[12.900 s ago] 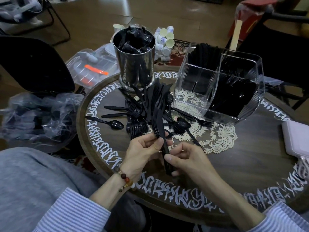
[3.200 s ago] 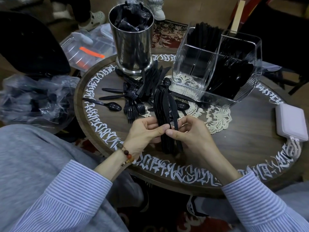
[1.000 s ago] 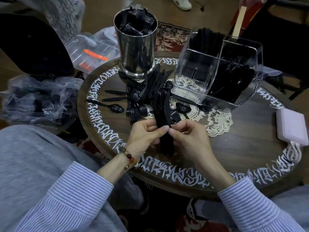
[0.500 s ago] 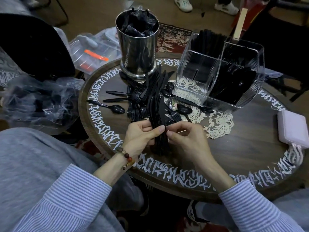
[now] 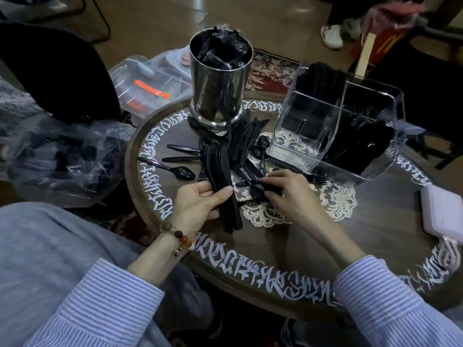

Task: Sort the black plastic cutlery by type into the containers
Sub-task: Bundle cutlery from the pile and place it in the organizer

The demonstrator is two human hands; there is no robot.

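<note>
My left hand (image 5: 200,201) grips a bundle of black plastic knives (image 5: 221,176), handles toward me, blades fanning away. My right hand (image 5: 288,191) has its fingertips on loose black cutlery (image 5: 253,182) lying on the lace doily, pinching a piece there. More loose pieces lie ahead: a spoon (image 5: 175,169) at the left, spoons (image 5: 261,146) by the clear box. A steel cylinder (image 5: 218,88) stands at the back, stuffed with black items. The clear divided container (image 5: 338,126) at the right back holds black cutlery in its compartments.
The round wooden table (image 5: 300,246) has white lettering round its rim. A white power adapter (image 5: 443,211) lies at the right edge. A clear plastic bag (image 5: 57,156) and a plastic box (image 5: 150,83) sit left of the table. Someone's shoes (image 5: 333,36) show on the far floor.
My right hand has left the knife bundle and moved right onto the loose cutlery on the doily. My left hand keeps the bundle, shifted slightly left.
</note>
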